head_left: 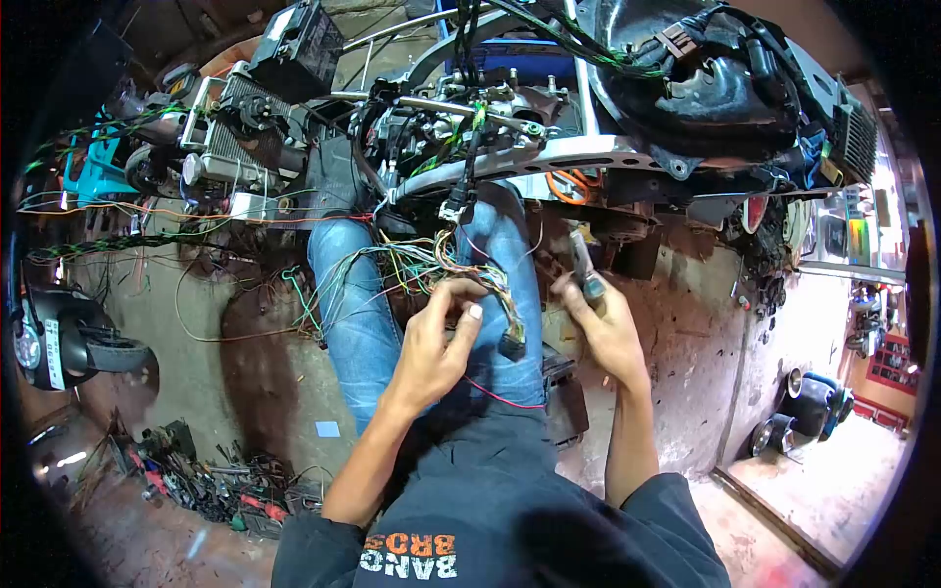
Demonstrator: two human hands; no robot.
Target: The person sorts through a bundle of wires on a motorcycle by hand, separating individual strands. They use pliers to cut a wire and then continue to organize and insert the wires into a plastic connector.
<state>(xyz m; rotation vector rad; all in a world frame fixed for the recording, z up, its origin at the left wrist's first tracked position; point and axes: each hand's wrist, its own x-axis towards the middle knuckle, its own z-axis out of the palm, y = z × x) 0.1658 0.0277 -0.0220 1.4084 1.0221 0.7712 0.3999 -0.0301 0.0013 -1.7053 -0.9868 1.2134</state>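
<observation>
My left hand (436, 338) is curled at the edge of a bundle of multicoloured wires (412, 263) above my lap, its fingertips closed on some of them. The bundle runs down past the fingers to a black connector plug (512, 345) hanging over my thigh. Off to the right, my right hand (608, 323) is closed around a small hand tool (582, 257) with a metallic end pointing up; its exact kind is not clear. A thin red wire (505, 400) crosses my lap.
A motorcycle frame (529, 157) with its engine parts stands ahead of me. A radiator (250, 113) and battery (296, 49) are at upper left. Tools (225, 485) lie piled at lower left. Another vehicle part with a wheel (118, 351) is at far left.
</observation>
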